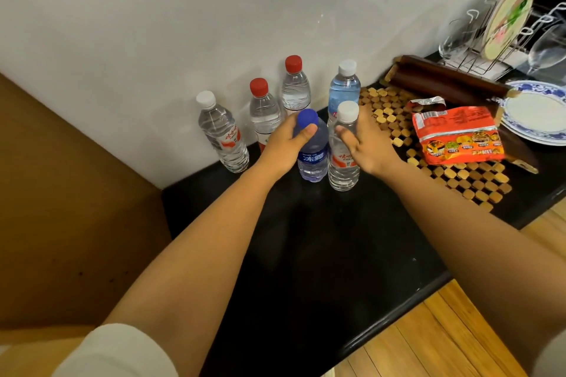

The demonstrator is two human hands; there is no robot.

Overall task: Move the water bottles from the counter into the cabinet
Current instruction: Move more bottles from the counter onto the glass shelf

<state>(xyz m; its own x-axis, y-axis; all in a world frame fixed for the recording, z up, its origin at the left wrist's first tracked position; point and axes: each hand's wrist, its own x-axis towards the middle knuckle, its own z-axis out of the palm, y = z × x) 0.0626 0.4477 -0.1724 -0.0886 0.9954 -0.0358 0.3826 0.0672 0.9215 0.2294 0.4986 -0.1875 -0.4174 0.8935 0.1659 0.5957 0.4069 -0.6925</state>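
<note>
Both arms outstretched over black table [321,254]. Left hand [283,144] curled round blue-capped bottle [312,153]. Right hand [366,144] grips white-capped bottle [343,159], touching blue-capped bottle's right side. Both bottles upright on table.

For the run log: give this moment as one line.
left hand: grips blue-capped bottle | right hand: grips white-capped bottle | both on counter
</note>
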